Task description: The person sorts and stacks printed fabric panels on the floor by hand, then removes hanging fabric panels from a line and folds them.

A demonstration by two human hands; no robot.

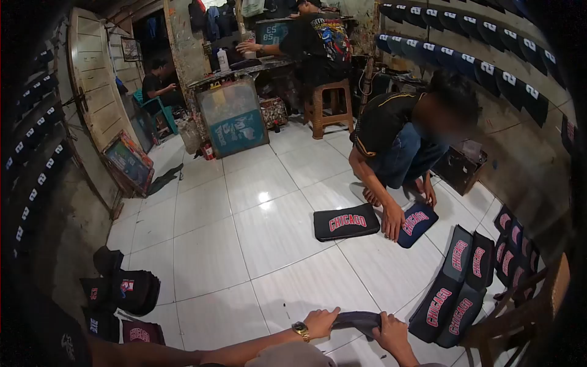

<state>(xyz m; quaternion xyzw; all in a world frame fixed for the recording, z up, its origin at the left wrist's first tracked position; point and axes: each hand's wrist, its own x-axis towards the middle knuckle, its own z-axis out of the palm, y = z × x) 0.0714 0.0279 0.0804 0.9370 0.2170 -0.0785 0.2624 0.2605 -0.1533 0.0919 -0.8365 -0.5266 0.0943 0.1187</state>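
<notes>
Low in the head view, my left hand [321,322], below a gold wristwatch [301,331], is closed on one end of a dark, curved bundle of fabric pieces [359,318]. My right hand [392,334] grips the other end. The bundle bows upward between the hands, and its printed side, if any, does not show. To the right of my right hand lie stacks of dark fabric panels [439,306] lettered CHICAGO. Farther forward, a crouching person's hand [393,221] touches a navy CHICAGO stack [418,224], beside a black CHICAGO stack [347,222].
A wooden stool [550,293] stands close at right. More dark panels [136,292] lie at lower left. Printed panels hang in rows along both walls. Toward the back are a screen frame [232,119], a brown stool [330,107] with a person, and another seated person.
</notes>
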